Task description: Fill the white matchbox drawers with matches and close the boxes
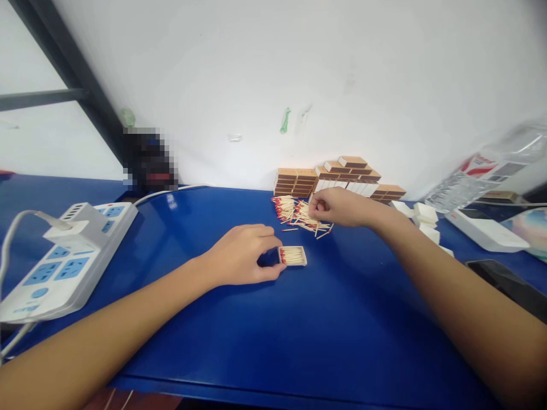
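A small white matchbox tray lies on the blue table, with red-tipped matches in it. My left hand grips the tray's left end between thumb and fingers. Behind the tray a loose heap of matches is spread over the tabletop. My right hand is at the right side of this heap, fingers pinched together and pointing down. Whatever lies between those fingertips is too small to make out. Brown matchboxes are stacked against the wall, just behind the heap and my right hand.
At the left lies a white power strip with a plugged-in adapter and cable. On the right are several white empty trays, a clear plastic bottle, a white device and a black phone. The wall bounds the table's back.
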The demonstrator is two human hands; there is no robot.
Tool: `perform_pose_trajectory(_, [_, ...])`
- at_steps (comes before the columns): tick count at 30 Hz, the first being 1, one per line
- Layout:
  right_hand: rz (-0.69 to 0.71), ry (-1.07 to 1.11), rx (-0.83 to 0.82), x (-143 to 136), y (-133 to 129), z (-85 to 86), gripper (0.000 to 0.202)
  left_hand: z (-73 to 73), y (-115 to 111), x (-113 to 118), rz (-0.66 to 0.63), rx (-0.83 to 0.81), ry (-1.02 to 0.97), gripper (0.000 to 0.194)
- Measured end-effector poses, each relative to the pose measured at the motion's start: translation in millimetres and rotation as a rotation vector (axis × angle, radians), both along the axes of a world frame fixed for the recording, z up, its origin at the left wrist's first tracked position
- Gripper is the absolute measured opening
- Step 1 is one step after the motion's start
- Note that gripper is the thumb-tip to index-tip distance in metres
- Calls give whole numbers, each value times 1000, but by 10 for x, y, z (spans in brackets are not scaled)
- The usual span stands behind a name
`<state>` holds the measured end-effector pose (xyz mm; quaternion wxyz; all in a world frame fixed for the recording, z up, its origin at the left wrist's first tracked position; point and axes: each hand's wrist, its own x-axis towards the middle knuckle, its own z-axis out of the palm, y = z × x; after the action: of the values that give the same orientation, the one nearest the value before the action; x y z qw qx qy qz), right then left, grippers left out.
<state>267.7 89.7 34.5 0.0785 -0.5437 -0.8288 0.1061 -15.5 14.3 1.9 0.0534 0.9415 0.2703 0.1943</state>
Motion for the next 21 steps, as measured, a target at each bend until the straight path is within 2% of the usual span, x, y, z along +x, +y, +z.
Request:
perform_pose_trajectory(7, [-19, 18, -48, -109, -9, -46, 13, 2, -1, -1, 4, -27, -6, 26])
perform_pose_trajectory(21, [2, -72, -106, -48, 7, -4, 17, 6, 16, -13, 1, 14, -4, 28])
